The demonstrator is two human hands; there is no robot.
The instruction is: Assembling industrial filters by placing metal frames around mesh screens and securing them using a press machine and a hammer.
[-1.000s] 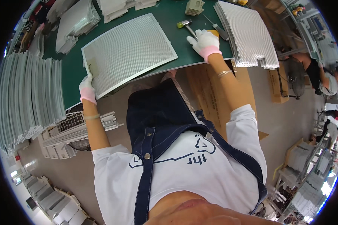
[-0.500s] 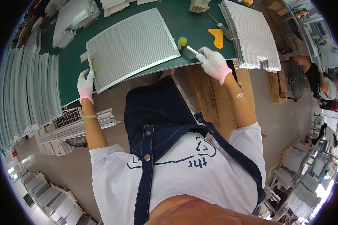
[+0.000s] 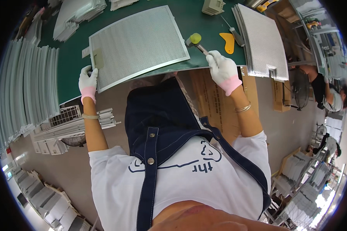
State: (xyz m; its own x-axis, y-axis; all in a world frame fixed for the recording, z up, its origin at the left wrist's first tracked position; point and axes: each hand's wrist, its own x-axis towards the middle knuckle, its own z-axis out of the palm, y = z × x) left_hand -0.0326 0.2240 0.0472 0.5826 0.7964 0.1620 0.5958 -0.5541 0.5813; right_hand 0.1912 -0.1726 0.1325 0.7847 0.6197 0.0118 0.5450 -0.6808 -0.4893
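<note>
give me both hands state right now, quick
Left hand: closed on the corner of the mesh filter panel.
Right hand: closed around the handle of the mallet.

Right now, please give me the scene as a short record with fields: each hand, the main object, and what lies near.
left hand: gloved left hand grips the near left corner of the mesh filter panel
right hand: gloved right hand holds a mallet by its handle, yellow head raised beside the panel
surface: green table mat
near right hand: orange scraper; stack of mesh panels
far left: rows of stacked panels
</note>
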